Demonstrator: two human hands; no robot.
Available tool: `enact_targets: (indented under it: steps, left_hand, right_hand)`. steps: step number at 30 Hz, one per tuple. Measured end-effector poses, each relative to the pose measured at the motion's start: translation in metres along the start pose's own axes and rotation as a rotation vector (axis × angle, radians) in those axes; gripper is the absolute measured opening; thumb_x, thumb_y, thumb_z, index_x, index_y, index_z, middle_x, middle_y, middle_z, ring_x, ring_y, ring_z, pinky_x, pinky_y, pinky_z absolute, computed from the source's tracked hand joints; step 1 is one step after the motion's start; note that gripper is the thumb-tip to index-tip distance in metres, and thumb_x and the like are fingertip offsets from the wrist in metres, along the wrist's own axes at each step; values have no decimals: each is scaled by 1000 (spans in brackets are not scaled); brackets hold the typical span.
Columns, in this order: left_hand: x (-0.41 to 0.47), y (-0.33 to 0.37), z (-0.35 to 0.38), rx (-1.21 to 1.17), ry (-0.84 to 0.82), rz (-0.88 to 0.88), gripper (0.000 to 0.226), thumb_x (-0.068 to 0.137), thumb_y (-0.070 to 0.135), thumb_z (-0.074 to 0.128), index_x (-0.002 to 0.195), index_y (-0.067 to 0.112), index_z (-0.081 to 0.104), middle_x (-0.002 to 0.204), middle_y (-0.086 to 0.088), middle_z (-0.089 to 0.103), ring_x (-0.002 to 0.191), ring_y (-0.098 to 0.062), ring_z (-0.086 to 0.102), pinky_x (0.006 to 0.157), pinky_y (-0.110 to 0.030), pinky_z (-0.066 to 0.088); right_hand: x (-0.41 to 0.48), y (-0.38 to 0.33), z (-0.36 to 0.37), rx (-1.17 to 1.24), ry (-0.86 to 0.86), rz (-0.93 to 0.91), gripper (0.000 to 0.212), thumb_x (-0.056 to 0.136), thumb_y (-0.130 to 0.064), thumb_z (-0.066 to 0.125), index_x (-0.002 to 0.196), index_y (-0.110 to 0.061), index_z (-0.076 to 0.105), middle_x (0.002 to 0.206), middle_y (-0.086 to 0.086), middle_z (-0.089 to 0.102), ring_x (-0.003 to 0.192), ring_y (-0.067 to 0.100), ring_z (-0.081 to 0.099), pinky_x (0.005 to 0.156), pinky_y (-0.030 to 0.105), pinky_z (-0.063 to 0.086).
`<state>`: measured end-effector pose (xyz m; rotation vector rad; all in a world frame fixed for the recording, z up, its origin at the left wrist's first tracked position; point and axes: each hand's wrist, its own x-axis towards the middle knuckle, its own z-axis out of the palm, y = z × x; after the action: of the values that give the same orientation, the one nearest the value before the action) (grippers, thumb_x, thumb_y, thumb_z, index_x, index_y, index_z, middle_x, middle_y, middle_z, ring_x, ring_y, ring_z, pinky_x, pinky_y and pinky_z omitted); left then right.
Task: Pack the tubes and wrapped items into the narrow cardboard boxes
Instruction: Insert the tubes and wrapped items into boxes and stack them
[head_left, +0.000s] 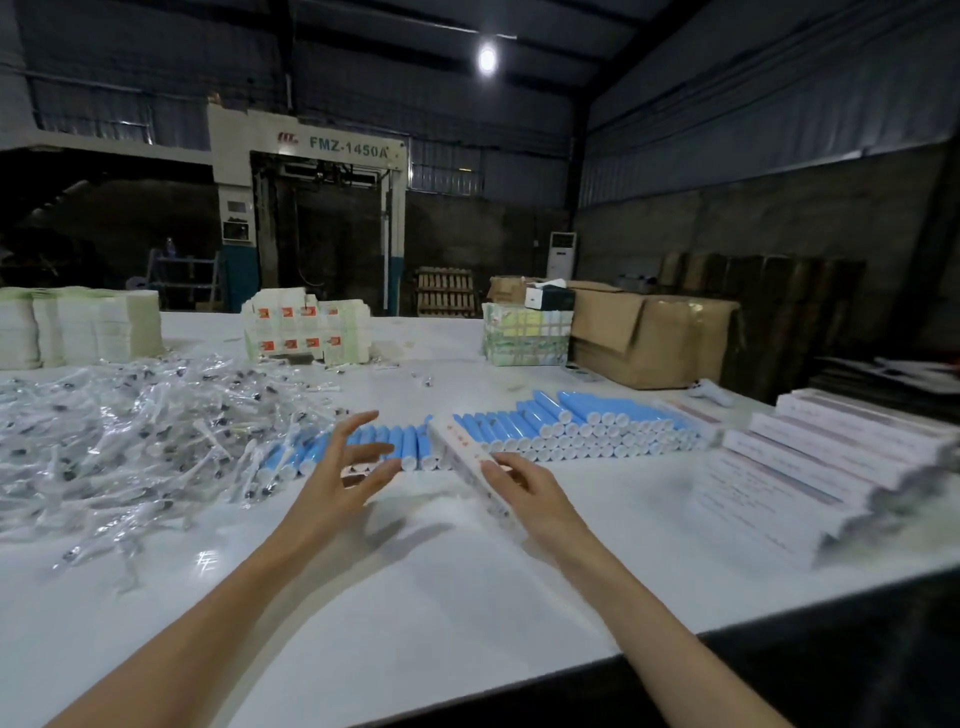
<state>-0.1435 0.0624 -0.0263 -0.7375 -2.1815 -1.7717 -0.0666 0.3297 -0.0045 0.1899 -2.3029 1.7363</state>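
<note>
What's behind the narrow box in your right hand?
Rows of blue tubes lie behind the narrow box the right hand holds. The box covers part of the row; its contents are hidden.

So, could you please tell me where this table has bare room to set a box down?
Bare: the near table between the wrapped items pile and the white box stacks; also beyond the blue tubes, before the orange-marked cartons. Crowded: the left side and right edge.
</note>
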Motion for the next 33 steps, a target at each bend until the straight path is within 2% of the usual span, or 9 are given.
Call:
enact_targets:
  steps: [3,6,11,15,20,24,28,31,33]
  left_hand:
    - [1,-11,-2,240,46,112,44,102,38,73,143,43,58,120,19,72,120,-6,66,102,-41,52]
    - [3,-14,-1,414,61,200,41,102,16,73,138,34,64,120,12,72,118,-15,65,103,-48,50]
    - [1,-12,3,546,29,289,36,100,9,73,128,30,67,114,6,72,113,-24,63,100,-46,46]
    - [-1,-10,0,585,10,261,35,99,2,72,125,24,73,116,5,71,113,-23,60,100,-46,45]
    - [-3,-5,-4,605,3,220,31,99,-1,71,120,22,76,114,2,70,113,-26,58,101,-49,44]
    - [-7,-4,-2,622,-31,222,28,101,3,70,119,23,76,115,5,68,116,-22,58,104,-46,43]
    - [-7,-3,-1,628,-43,224,28,103,6,68,120,28,76,115,11,70,116,-15,58,100,-40,45]
    - [-6,0,1,638,-47,201,26,105,13,67,119,34,74,109,19,70,112,-5,60,94,-32,49]
    - [-7,3,1,661,-39,172,25,106,17,66,118,38,73,102,21,70,105,-3,61,87,-28,50]
  right_hand:
    - [-13,21,-71,-603,247,-64,33,104,-48,59,132,-33,64,115,-8,67,107,13,61,88,33,52]
    - [-34,51,-134,-1155,463,17,42,106,-48,51,142,-27,56,124,-1,62,111,18,55,90,32,47]
    - [-68,82,-196,-1504,529,115,44,106,-48,47,142,-24,56,128,1,62,116,21,51,97,36,46]
    - [-83,85,-210,-1545,544,116,34,102,-38,60,130,-19,64,129,6,59,114,23,52,96,36,47]
    - [-88,84,-213,-1574,536,149,31,106,-39,51,130,-22,60,124,0,59,112,18,52,96,32,47]
    - [-82,77,-203,-1535,539,121,30,102,-31,61,127,-16,66,123,6,62,112,23,53,93,36,49]
    - [-58,58,-162,-1331,473,-45,28,103,-27,62,127,-14,68,122,4,62,115,22,52,96,38,49]
    - [-25,39,-101,-1084,260,-200,24,104,-27,60,124,-18,70,119,-3,63,116,18,53,96,36,47]
    - [-2,24,-52,-824,127,-200,19,104,-30,60,117,-24,71,107,-11,66,105,11,59,89,33,50]
